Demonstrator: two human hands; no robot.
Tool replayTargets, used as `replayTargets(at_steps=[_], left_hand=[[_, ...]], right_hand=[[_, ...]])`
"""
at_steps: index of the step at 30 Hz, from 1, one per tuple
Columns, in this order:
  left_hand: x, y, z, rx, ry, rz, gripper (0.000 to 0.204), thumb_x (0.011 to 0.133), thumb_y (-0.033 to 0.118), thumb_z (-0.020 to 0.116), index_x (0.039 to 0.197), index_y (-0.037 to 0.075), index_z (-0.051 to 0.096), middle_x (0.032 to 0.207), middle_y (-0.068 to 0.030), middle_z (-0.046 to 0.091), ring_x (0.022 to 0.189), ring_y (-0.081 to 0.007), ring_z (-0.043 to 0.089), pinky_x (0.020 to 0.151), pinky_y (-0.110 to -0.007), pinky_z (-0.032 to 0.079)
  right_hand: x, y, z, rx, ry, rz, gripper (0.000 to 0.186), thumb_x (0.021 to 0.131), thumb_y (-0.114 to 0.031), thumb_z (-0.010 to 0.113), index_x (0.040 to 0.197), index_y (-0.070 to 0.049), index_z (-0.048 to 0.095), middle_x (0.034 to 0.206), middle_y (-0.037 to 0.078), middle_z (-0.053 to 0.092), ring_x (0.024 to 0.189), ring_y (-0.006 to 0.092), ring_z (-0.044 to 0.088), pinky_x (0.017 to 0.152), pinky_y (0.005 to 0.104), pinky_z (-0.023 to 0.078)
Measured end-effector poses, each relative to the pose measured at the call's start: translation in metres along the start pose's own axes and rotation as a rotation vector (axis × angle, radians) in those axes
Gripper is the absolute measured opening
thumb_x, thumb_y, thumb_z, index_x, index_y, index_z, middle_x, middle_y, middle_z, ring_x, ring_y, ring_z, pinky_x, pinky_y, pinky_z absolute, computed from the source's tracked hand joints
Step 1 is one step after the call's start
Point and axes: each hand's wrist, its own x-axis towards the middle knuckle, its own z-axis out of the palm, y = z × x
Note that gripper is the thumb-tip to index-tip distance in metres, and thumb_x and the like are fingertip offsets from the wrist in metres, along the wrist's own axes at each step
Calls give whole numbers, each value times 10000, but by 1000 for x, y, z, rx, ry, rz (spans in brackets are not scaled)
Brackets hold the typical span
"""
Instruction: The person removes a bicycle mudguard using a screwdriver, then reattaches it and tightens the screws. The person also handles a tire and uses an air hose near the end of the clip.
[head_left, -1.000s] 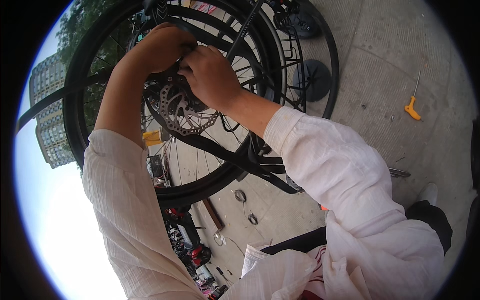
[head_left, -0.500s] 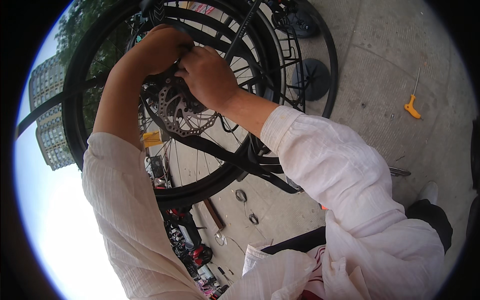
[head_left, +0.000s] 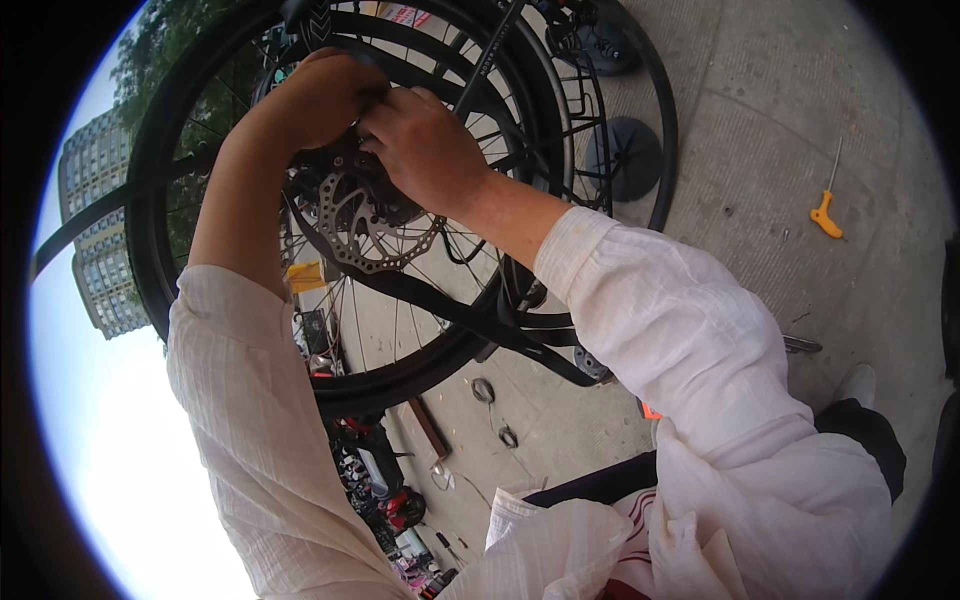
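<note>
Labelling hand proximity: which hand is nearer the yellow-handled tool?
Right. The right hand is well to the left of the yellow-handled tool; the left hand is farther left, just past the right hand.

Ground: grey paving (head_left: 730, 280), finely ribbed in patches, seams between slabs. Landmark, the yellow-handled driver (head_left: 826, 217): lies flat on it, thin metal shaft pointing up-view. Small dark ring-like piece (head_left: 728, 210) left of the driver, well apart. Tiny metal bit (head_left: 786, 233) nearer, just lower left of it. Slim metallic item (head_left: 803, 345) below the driver; left end hidden, kind unclear. Pale shoe (head_left: 860, 383) farther below, slightly right. Dark round ribbed base (head_left: 630, 155) far left of the driver, a little higher. Two dark loops (head_left: 483, 390) lower left, far off, thin line between them. Brown bar (head_left: 430, 432) beyond those.
</note>
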Motion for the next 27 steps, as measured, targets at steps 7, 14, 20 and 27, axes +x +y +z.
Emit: replayTargets(at_steps=[7, 14, 20, 27], left_hand=[[0, 3, 0, -69, -38, -61, 262, 832, 61, 567, 1047, 101, 711, 979, -98, 683, 1058, -297, 551, 1036, -391, 386], [0, 4, -2, -68, -26, -61, 227, 853, 87, 575, 1027, 104, 720, 1002, -75, 689, 1056, -297, 545, 998, -387, 414], [0, 1, 3, -57, -12, -32, 221, 865, 88, 566, 1023, 107, 719, 985, -67, 690, 1039, -288, 557, 1007, -383, 403], [1, -1, 1, -1, -48, -32, 239, 855, 46, 547, 1024, 100, 707, 967, -63, 689, 1000, -280, 580, 1037, -376, 374]], right_hand=[[-2, -5, 4, -186, -7, -66, 175, 833, -122, 668, 991, -64, 620, 963, 94, 620, 862, 304, 594, 716, 399, 536], [2, -1, 4, -295, -2, -131, 127, 852, -195, 673, 910, -84, 653, 881, 66, 626, 792, 259, 606, 681, 355, 546], [5, 0, -3, -330, -66, -161, 185, 845, -234, 698, 905, -66, 651, 862, 76, 634, 795, 259, 623, 690, 355, 561], [4, -2, -6, 25, -53, 95, 258, 819, -173, 727, 1013, -38, 626, 949, 117, 655, 947, 330, 615, 835, 420, 515]])
